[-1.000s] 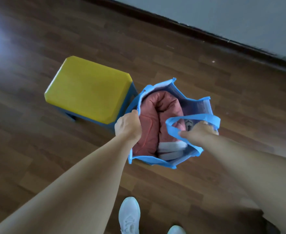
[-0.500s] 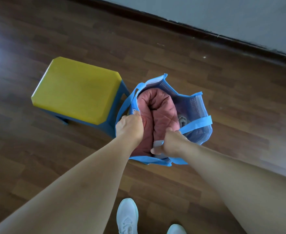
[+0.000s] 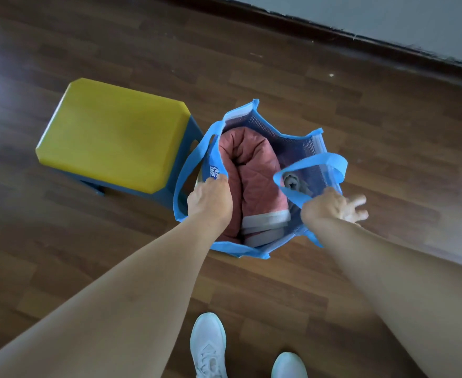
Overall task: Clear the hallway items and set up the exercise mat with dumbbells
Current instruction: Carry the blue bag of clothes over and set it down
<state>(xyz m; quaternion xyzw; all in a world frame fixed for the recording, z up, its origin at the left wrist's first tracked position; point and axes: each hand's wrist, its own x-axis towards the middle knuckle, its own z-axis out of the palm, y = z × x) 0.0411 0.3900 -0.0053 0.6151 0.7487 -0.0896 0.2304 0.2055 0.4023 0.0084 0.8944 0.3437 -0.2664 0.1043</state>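
A blue tote bag point(image 3: 254, 184) stands on the wooden floor point(image 3: 360, 110) just beside a yellow-topped stool point(image 3: 112, 132), on the stool's wall-facing right side, and the person leans over it with both arms reaching down. The left hand point(image 3: 210, 199) is closed on the bag's rim on the side nearest the stool, next to the hanging strap point(image 3: 186, 173); that grip is pinched on the fabric, with its fingers curled out of sight. The right hand point(image 3: 330, 207) is at the opposite rim, away from the stool, under the other strap point(image 3: 310, 170); its fingers point(image 3: 356, 203) are spread and blurred, so I read that grip as loose and holding nothing firmly. Between the two hands, upright inside the bag, sits a rolled pink quilted bundle point(image 3: 251, 181), probably the exercise mat. Its long axis runs down into the bag, with the rolled end facing up, and it lies closer to the stool side, so the left hand is nearly touching it while the right hand is further off. A small grey item point(image 3: 292, 182) sits beside the roll. I'd guess the roll has to come straight up and out.
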